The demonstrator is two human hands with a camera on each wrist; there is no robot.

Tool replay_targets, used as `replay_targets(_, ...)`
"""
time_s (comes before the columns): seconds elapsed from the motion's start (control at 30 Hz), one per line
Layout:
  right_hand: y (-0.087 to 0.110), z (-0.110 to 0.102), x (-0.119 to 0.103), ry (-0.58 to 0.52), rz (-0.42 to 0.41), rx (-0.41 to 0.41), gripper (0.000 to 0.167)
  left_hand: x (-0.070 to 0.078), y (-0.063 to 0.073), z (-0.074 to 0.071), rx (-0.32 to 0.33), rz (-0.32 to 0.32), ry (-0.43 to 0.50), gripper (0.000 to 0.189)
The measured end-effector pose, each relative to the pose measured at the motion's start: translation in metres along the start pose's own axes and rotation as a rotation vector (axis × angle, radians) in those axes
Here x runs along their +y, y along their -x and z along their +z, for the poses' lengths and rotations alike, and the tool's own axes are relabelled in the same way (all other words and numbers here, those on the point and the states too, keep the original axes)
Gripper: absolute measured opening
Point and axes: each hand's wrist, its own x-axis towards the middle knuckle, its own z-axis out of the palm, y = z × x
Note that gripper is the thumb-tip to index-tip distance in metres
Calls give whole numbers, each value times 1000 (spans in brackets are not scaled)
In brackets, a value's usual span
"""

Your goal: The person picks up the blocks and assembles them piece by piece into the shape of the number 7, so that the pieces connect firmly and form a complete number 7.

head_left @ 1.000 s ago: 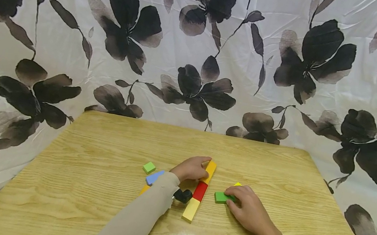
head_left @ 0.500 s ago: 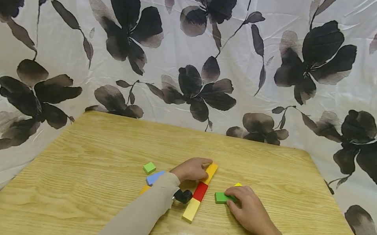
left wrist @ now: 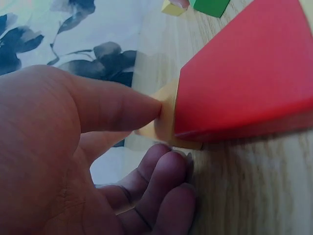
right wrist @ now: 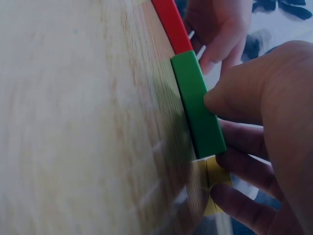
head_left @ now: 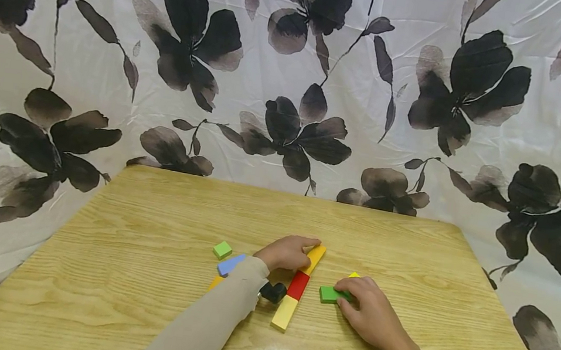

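Observation:
An orange block (head_left: 316,259), a red block (head_left: 298,285) and a pale yellow block (head_left: 284,314) lie end to end in a slanting row on the table. My left hand (head_left: 285,253) holds the orange block, index finger reaching its far end and thumb against its side. In the left wrist view, the red block (left wrist: 244,73) hides much of the orange one. To the right of the row, my right hand (head_left: 374,313) grips a green block (head_left: 330,294) between thumb and fingers. A yellow block (right wrist: 217,171) sits just beyond the green one, partly behind the fingers.
Left of the row lie a light green block (head_left: 222,249), a blue block (head_left: 230,265) and another orange block (head_left: 215,282), the last two partly covered by the left sleeve (head_left: 219,315). A flower-printed cloth (head_left: 294,70) hangs behind the wooden table (head_left: 158,212).
The far end of the orange block has swung slightly to the right, with my left index finger following it. My right hand and the green block stay in place.

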Motion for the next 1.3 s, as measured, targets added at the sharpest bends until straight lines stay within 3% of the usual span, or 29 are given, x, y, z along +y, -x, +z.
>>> replay_targets(0.2,0,1,1,-8,-2,11,21,1,-3,-4,6,23,-139,59)
replay_targets(0.33,0,1,-1,-13,2,9,22,0,-8,-6,4,10,-177,58)
replay_targets(0.73,-1,0,-2,-12,-10,20,21,-1,-8,-9,35,-16,-89,52)
replay_targets(1.3,1,0,-1,-7,5,13,21,-2,-3,-2,107,10,-134,49)
